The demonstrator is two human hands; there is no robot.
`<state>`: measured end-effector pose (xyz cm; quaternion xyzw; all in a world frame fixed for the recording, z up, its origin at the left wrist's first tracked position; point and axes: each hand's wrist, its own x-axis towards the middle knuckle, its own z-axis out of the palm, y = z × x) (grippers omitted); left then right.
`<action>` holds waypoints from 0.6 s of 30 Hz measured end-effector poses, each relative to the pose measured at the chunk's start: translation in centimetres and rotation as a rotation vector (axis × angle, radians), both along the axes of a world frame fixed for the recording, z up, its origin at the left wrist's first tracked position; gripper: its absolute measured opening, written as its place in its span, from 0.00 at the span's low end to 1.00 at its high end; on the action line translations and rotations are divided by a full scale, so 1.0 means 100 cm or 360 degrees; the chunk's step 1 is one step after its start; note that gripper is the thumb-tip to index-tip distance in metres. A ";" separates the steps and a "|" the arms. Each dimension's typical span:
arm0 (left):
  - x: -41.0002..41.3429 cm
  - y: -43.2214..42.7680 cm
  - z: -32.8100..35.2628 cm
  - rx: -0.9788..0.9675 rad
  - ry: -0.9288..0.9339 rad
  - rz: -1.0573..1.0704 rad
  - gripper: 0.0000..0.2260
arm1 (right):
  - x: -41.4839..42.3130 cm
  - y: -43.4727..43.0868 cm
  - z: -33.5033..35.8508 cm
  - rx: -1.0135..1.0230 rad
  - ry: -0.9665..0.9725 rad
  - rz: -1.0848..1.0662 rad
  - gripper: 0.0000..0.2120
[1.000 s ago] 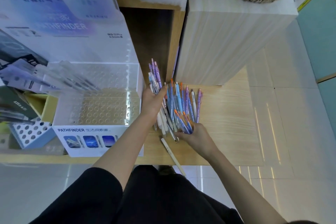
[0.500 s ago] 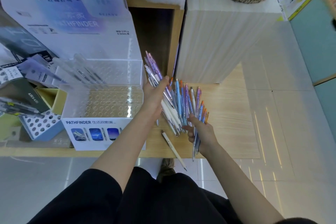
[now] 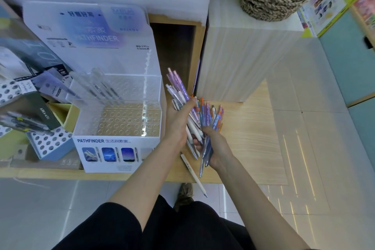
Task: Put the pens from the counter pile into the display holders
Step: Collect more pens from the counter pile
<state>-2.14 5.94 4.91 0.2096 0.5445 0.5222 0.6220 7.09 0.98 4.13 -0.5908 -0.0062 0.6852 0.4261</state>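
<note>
**A:** In the head view, what is changing compared with one second ago?

**B:** One second ago both hands were resting on the pile, which was lying flat. Now the left hand (image 3: 178, 122) is gripping a thick bundle of pens (image 3: 179, 87), with the thumb closing over them. It is lifting their upper ends off the tabletop (image 3: 253, 138). The right hand (image 3: 220, 148) is also closing around a few bluish pens, and their tips are pointing toward the person.

**A:** What is this meaning for the task?

**B:** I am judging that the gathering is nearly ending and the carrying to the holder (image 3: 121, 119) is coming next. None of these pens is standing in its holes yet. Some are still lying between the two hands.

**A:** And the edges?

**B:** One white pen (image 3: 192, 174) is lying apart, and its tip is hanging over the front edge of the tabletop. A small push may be sending it to the floor. The holder is standing just beside the left hand, with its clear side wall facing the bundle, so the pens are probably needing to go up and over it. The white cabinet (image 3: 243, 63) is closing the back on the right. Bare wood is showing to the right of the hands.
</note>
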 end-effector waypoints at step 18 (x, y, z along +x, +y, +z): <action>-0.018 0.002 0.001 0.0147 0.0325 -0.0160 0.06 | 0.001 -0.002 0.005 0.0254 -0.0166 0.0331 0.07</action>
